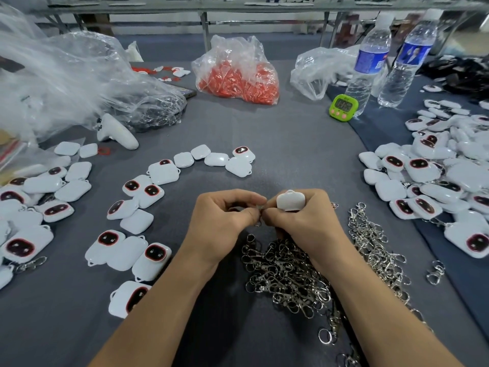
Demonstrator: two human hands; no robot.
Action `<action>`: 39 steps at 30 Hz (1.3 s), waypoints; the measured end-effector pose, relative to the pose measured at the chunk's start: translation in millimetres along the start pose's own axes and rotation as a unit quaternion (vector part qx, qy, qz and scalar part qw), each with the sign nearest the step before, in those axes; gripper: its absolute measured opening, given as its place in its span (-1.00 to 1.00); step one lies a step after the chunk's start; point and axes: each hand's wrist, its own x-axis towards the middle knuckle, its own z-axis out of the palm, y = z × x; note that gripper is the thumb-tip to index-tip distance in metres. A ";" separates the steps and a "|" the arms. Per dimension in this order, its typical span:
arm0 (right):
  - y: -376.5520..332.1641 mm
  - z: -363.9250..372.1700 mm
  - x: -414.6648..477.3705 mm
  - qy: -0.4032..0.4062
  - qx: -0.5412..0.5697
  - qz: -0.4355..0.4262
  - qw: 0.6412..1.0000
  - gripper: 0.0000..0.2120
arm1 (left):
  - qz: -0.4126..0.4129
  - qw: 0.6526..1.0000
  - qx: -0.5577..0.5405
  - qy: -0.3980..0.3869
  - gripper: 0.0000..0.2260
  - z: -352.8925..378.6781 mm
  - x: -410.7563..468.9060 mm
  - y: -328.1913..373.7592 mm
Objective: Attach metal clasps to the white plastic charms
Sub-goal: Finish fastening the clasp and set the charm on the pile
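Across the grey tabletop that fills my view, a big crumpled clear bag takes up the far left. White charms, some face up with dark red-ringed faces and some face down, lie scattered to my left and ahead of me. A denser pile of them sits heaped on my right. Silver clasps lie in a tangled heap just under my wrists and trail off along my right forearm. Further back stands an orange bag full of small orange pieces, and to its right two bottles stand close together. A green timer sits just in front of them. Above the near centre of the tabletop my two hands meet. My right grip is curled round one charm, which sits plain side toward me, loop upward, on top of my fingers. My left grip is narrow, thumb and forefinger pinching a small clasp right against the fingertips of the other hand, beside the charm. Most of that clasp is hidden, so I cannot tell whether it is hooked on.
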 end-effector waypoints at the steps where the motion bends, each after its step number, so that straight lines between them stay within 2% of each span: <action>1: 0.5 0.3 0.3 0.005 -0.003 -0.002 1.000 -0.76 | 0.009 1.000 0.018 0.008 -0.74 0.3 -0.5 -0.3; 4: 1.2 0.3 0.4 0.020 -0.021 -0.008 1.000 -0.78 | 0.017 0.996 0.090 0.022 -0.81 -0.4 -1.1 -1.8; 8: 0.2 0.2 -2.3 0.032 -0.071 -0.014 0.997 -0.83 | -0.017 0.996 0.090 0.016 -0.81 -1.7 -1.3 -1.5; 14: 0.2 0.9 -3.2 0.036 -0.111 -0.022 0.993 -0.84 | -0.022 0.992 0.120 0.031 -0.83 -2.4 -1.9 1.7; 19: 0.1 1.7 -5.4 0.045 -0.125 -0.016 0.991 -0.79 | 0.005 0.991 0.132 0.036 -0.83 -1.0 -5.1 4.8; 23: 0.4 1.4 -5.6 0.065 -0.156 -0.037 0.985 -0.78 | 0.034 0.981 0.187 0.030 -0.82 0.8 -7.1 3.1; 26: 2.2 1.3 -6.4 0.077 -0.174 -0.048 0.981 -0.77 | 0.018 0.983 0.184 0.021 -0.84 0.5 -5.8 1.3; 32: 6.0 0.6 -3.1 0.072 -0.144 -0.040 0.986 -0.77 | -0.014 0.990 0.142 -0.002 -0.84 -3.2 -3.4 1.9; 36: 3.8 -0.1 -2.9 0.046 -0.078 -0.023 0.996 -0.76 | -0.019 0.993 0.118 -0.013 -0.84 -5.5 -1.4 2.0; 39: 2.3 -1.8 -3.5 0.020 -0.030 -0.016 0.999 -0.76 | -0.025 0.995 0.093 -0.038 -0.92 -7.2 -0.3 2.1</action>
